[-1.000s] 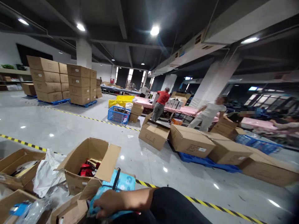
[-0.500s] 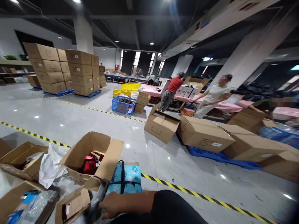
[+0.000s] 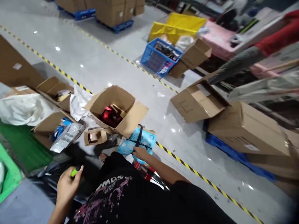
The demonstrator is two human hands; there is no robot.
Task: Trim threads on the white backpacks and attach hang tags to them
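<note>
My left hand (image 3: 68,183) is closed around a short lime-green tool with a black end (image 3: 75,171); most of it is hidden in the fist, so its kind is unclear. At the floor's middle lies a light-blue snowflake-patterned bundle (image 3: 127,146), bound with crossed black straps (image 3: 139,137). My right hand (image 3: 141,153) reaches to its near side, fingers curled on the strap. Just behind the bundle, a large open carton (image 3: 130,119) holds red and dark items (image 3: 112,115). Under my right forearm are red, black and white items (image 3: 149,174), partly hidden.
To the left are small open cartons (image 3: 93,137), one holding silvery plastic wrap (image 3: 67,137), and a green container (image 3: 9,177). Taped cartons (image 3: 247,130) sit on a blue pallet (image 3: 219,144) at right. Farther off stands a blue crate (image 3: 149,57). Yellow-black tape (image 3: 187,168) crosses the floor.
The view has tilted down and swung, bringing my left hand with the green tool into sight. My right hand, earlier beside the bundle's near left side, is now on its strap.
</note>
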